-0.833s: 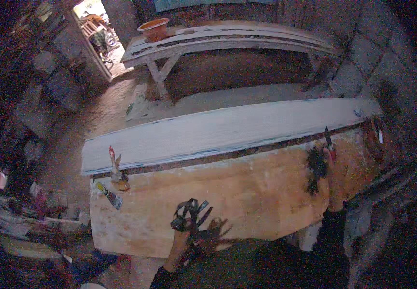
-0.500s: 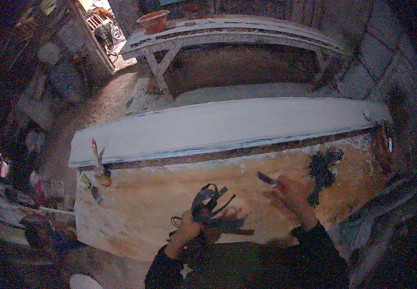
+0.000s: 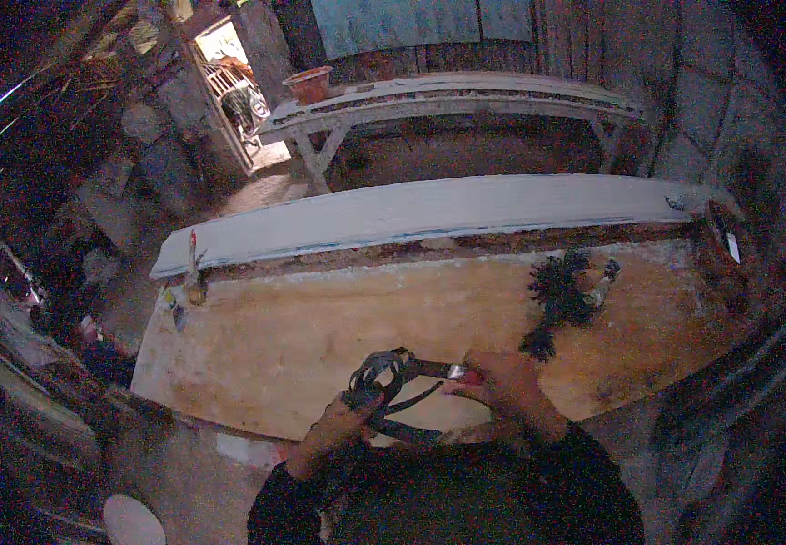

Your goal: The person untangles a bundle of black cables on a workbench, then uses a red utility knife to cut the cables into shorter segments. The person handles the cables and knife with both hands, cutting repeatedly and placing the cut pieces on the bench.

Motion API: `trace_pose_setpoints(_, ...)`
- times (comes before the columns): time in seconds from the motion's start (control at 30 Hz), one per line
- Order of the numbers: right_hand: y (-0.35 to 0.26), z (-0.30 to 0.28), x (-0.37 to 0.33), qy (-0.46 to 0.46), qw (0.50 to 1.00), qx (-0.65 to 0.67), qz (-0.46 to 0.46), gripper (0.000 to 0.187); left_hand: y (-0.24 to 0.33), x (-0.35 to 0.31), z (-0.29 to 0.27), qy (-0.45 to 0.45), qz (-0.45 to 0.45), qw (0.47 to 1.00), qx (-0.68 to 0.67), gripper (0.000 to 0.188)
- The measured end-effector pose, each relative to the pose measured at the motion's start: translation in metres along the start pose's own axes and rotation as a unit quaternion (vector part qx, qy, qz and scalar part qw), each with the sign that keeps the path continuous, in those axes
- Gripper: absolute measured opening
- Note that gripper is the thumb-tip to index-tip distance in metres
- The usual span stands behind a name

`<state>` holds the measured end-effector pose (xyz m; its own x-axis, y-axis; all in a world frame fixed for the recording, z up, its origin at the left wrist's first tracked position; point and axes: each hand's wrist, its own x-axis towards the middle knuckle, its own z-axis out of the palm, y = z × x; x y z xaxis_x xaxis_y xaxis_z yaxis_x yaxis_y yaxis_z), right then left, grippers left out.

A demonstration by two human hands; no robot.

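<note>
My left hand is closed around a looped bundle of dark flat strips, just above the near edge of a light wooden worktop. Several loose ends hang out to the right. My right hand grips what looks like a knife, with a reddish handle and a short bright band. Its dark blade points left and meets or overlaps the strips; whether it touches them I cannot tell. On the worktop beyond my right hand lies a tangled dark clump of strands.
A long white panel runs along the worktop's far side. Brush-like tools stand at its left end. Farther back, a trestle bench carries an orange-brown bucket. A bright doorway opens at the far left.
My right hand has swung left and nearer, bringing the knife to the strips in my left hand. The view has tilted up, showing more of the back wall.
</note>
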<state>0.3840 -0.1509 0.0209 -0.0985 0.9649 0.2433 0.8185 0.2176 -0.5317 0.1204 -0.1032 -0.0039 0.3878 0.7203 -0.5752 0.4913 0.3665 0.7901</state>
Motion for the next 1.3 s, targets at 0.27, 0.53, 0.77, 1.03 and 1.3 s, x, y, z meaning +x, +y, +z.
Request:
trace_pose_setpoints(0.27,0.024,-0.007,-0.081,0.092,0.993,-0.003,-0.070,0.039,-0.012,-0.040,0.096,-0.019,0.049,0.999,-0.015,0.039)
trace_pose_setpoints(0.53,0.040,-0.001,-0.117,0.157,0.982,0.013,-0.108,0.038,-0.029,-0.051,0.160,-0.057,0.066,0.992,-0.087,0.037)
trace_pose_setpoints(0.77,0.049,-0.013,-0.118,0.097,0.993,-0.021,-0.060,0.035,-0.030,-0.039,0.168,-0.093,0.053,0.983,-0.148,0.035)
trace_pose_setpoints(1.03,0.046,-0.045,-0.095,0.097,0.993,-0.030,-0.058,0.037,-0.011,-0.016,0.152,-0.138,0.019,0.969,-0.205,0.034)
trace_pose_setpoints(1.3,0.054,-0.038,-0.058,0.016,0.995,-0.096,-0.013,0.043,0.004,-0.007,0.121,-0.134,-0.013,0.956,-0.262,0.032)
